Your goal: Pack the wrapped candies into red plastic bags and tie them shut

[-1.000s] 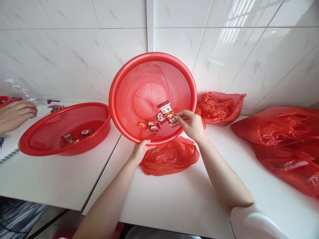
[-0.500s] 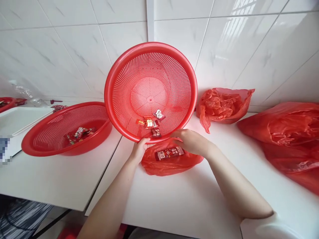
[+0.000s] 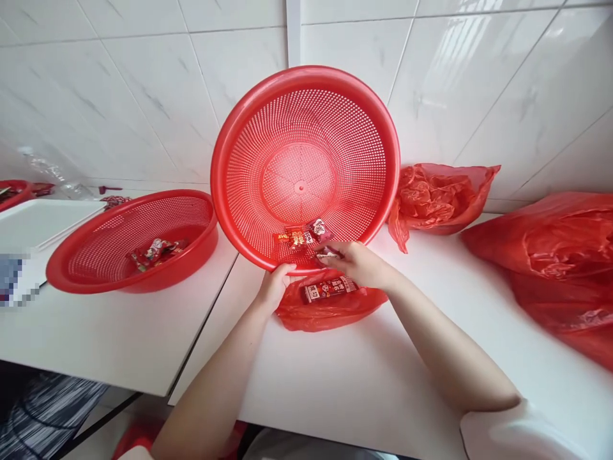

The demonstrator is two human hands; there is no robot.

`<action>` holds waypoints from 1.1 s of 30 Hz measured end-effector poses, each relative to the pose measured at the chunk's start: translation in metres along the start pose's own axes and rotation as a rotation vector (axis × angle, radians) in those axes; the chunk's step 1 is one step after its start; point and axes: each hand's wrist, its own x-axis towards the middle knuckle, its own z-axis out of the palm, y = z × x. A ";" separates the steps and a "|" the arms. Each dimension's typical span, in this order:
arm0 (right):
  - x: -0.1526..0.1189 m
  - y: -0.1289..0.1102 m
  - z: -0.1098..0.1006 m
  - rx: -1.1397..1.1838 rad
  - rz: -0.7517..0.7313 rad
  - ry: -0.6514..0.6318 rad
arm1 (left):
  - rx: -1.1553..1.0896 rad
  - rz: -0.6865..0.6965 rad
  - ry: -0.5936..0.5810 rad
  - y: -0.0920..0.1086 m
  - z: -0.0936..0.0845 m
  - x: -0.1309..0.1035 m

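A red perforated plastic basket [image 3: 301,169] is tilted so its inside faces me, with several wrapped candies [image 3: 301,237] lying at its lower side. My left hand [image 3: 276,287] is closed on the basket's lower rim, thumb on the inner side. Over that rim reaches my right hand [image 3: 357,263], fingers and thumb closed around a dark-wrapped candy [image 3: 326,255]. Just below the basket lies a red plastic bag [image 3: 330,319], its mouth partly covered by the rim and my right hand. A dark red packet with white lettering [image 3: 330,289] shows in the bag.
To the left stands a second red basket [image 3: 194,259] holding several wrapped candies. Crumpled red bags [image 3: 440,198] and fuller red bags [image 3: 550,255] lie on the right of the white table [image 3: 383,383]. A tiled wall [image 3: 354,57] rises behind. A clear bottle [image 3: 55,172] lies far left.
My right hand has moved up and left from above the bag over the basket's rim onto a candy. The basket appears slightly closer; my left hand still grips its rim.
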 end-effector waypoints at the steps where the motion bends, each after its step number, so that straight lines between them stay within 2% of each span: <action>1: 0.000 0.000 -0.002 0.054 0.026 0.002 | -0.001 0.002 0.001 0.001 -0.001 0.000; 7: -0.001 0.002 -0.011 0.160 0.103 -0.035 | 0.020 0.015 0.052 0.006 -0.003 0.001; 11: -0.004 0.001 -0.010 0.165 0.198 -0.264 | 0.016 0.124 0.096 0.011 -0.002 0.002; 12: -0.004 0.002 -0.008 0.120 0.192 -0.279 | 0.014 0.148 0.113 0.012 -0.001 0.002; 16: -0.005 0.005 0.002 -0.154 0.078 -0.143 | -0.006 0.256 0.124 0.016 -0.001 0.003; 18: -0.006 0.005 0.003 -0.193 0.064 -0.166 | -0.016 0.271 0.113 0.017 0.000 0.003; 21: -0.008 0.000 -0.003 -0.169 0.037 -0.138 | -0.025 0.225 0.097 0.016 0.002 0.002; 26: -0.003 0.001 -0.009 -0.223 -0.065 0.115 | -0.037 0.128 0.042 0.008 0.006 0.000; 28: 0.001 0.008 -0.005 -0.314 -0.054 0.224 | -0.039 0.096 0.015 0.004 0.008 -0.002; 30: 0.006 0.018 0.000 -0.470 0.018 0.314 | -0.033 0.065 -0.015 0.000 0.011 -0.004; 33: 0.012 0.032 0.006 -0.715 0.143 0.344 | 0.010 0.031 -0.024 -0.008 0.014 -0.009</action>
